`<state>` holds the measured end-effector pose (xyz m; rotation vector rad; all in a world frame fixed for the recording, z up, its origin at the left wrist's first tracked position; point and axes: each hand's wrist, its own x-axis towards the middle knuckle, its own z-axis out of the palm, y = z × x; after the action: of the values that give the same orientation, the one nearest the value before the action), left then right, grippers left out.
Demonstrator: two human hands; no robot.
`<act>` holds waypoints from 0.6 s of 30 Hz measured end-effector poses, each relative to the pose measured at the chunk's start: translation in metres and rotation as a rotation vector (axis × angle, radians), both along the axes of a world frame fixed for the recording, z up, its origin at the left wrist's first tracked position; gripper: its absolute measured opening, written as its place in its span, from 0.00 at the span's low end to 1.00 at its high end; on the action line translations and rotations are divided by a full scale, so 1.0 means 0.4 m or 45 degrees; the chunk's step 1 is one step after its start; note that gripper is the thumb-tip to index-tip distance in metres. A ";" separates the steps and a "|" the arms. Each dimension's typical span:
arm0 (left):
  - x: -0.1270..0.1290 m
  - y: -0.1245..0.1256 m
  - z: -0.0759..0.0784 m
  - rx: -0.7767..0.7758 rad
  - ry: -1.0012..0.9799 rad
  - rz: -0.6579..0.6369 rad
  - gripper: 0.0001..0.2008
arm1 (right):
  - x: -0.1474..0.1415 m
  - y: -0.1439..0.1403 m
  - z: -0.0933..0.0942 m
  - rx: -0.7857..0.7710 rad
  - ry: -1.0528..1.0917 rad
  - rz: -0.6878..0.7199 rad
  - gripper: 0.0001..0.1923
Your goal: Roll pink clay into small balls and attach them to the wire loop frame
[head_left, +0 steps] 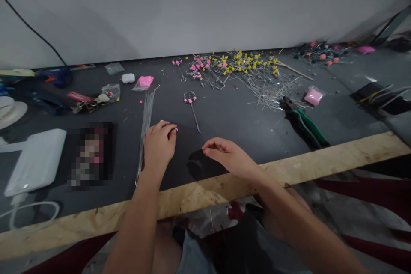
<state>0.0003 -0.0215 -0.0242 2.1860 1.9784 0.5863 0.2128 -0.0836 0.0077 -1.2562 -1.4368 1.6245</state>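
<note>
My left hand (160,139) is closed beside a bundle of thin straight wires (147,113), its wrist partly over them. A small bit of pink clay (176,129) shows at its thumb and fingertip. My right hand (229,154) hovers near the table's front edge with fingers curled and thumb drawn in against them; anything inside the pinch is too small or hidden to make out. Between and beyond both hands lies a twisted wire stem (194,113) with a looped wire head and several pink blobs on it.
Behind lie pink-tipped wires (201,66), yellow-tipped wires (240,62) and loose wire pieces (269,87). Green-handled pliers (305,126) rest at right near a pink clay packet (314,96). Another pink packet (145,81), an earbud case (128,78) and a white power bank (37,160) are leftward.
</note>
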 end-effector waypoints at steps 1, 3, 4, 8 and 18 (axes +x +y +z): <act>-0.001 -0.001 -0.001 0.006 -0.013 -0.001 0.13 | 0.000 0.000 0.001 0.004 0.004 -0.001 0.08; -0.001 -0.002 -0.002 0.016 -0.039 -0.007 0.12 | -0.001 0.001 0.003 0.008 0.008 -0.005 0.08; -0.001 -0.003 -0.002 0.018 -0.051 -0.009 0.12 | -0.001 0.001 0.005 0.006 0.007 -0.007 0.08; 0.006 -0.004 -0.001 0.037 -0.077 -0.016 0.10 | -0.002 0.003 0.006 -0.003 -0.005 -0.017 0.09; 0.017 -0.017 0.021 0.039 -0.387 -0.072 0.09 | 0.000 0.010 0.000 -0.014 0.065 -0.075 0.09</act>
<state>0.0070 -0.0284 -0.0156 2.0187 1.7569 0.8857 0.2129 -0.0797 0.0076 -1.2427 -1.3490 1.6157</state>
